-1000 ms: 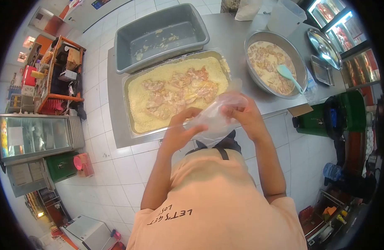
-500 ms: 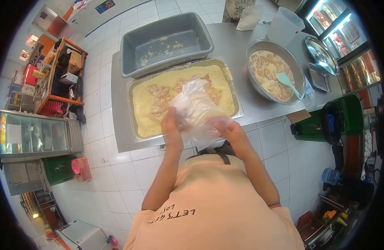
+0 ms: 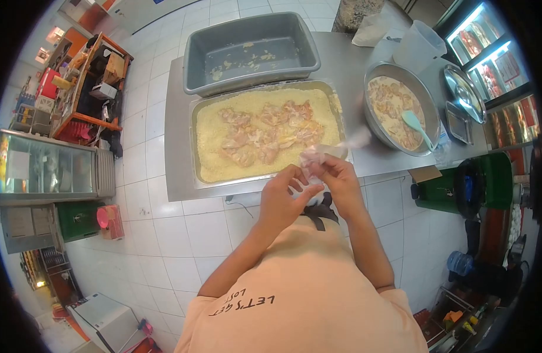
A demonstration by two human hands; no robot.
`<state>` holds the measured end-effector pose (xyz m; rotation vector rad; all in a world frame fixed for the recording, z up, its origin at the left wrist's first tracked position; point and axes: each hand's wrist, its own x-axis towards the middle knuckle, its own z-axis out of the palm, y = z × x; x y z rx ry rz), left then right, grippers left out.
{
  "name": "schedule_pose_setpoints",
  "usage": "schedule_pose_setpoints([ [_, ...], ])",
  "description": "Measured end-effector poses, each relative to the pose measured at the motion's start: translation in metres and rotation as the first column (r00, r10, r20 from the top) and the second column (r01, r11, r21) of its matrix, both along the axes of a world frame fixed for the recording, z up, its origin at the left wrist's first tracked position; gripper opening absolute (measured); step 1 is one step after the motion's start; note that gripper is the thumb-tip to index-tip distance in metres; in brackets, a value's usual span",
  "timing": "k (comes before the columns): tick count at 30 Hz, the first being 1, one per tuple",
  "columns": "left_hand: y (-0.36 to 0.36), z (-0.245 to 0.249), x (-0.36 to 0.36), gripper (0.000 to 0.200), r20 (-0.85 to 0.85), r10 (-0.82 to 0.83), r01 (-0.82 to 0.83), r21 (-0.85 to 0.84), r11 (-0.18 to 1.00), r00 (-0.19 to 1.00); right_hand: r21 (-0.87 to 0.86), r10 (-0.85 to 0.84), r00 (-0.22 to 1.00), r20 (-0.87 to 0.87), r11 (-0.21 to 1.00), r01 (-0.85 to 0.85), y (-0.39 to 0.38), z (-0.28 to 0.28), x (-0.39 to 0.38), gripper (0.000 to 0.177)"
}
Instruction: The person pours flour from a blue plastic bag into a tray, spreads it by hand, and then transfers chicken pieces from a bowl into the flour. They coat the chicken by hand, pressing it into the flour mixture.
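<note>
A thin, translucent plastic bag is bunched up between my hands at the tray's front right corner. My right hand pinches it, and a blurred loose part trails off to the right. My left hand is closed with curled fingers, its fingertips at the bag's left side. Just beyond them is a metal tray filled with pale yellow crumbs. Pieces of raw meat, apparently chicken, lie in the middle of the crumbs.
Behind the tray stands a grey plastic tub with scattered bits inside. To the right, a metal bowl holds meat in pale liquid and a light green spoon. A translucent jug and a round metal lid sit farther right on the steel table.
The plastic bag, spread out over the tray before, is now bunched smaller and nearer my body, to the right. Both hands have come closer together, and the meat is uncovered to view.
</note>
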<state>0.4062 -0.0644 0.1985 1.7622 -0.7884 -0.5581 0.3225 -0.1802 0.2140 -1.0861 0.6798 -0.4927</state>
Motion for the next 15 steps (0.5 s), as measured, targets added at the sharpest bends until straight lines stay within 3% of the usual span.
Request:
schedule_pose_setpoints([
  [2,0.000,-0.006,0.002,0.024,0.009,-0.027,0.027,-0.004,1.000,1.000,-0.050,0.126,0.992,-0.013,0.991,-0.126,0.000,0.008,-0.002,0.015],
  [8,0.002,-0.012,0.002,0.018,-0.219,-0.138,0.130,-0.055,0.990,0.966,-0.139,0.119,0.982,-0.146,0.980,-0.139,-0.009,-0.006,-0.014,0.016],
  [11,-0.002,-0.018,0.002,0.018,-0.209,-0.103,0.091,-0.069,0.993,0.973,-0.129,0.049,0.989,-0.141,0.989,-0.067,-0.005,-0.006,-0.013,0.019],
  [15,-0.002,-0.030,0.006,0.017,-0.134,-0.070,0.062,-0.066,0.996,0.988,-0.203,0.200,0.971,-0.130,0.953,-0.224,-0.004,-0.003,-0.020,0.026],
])
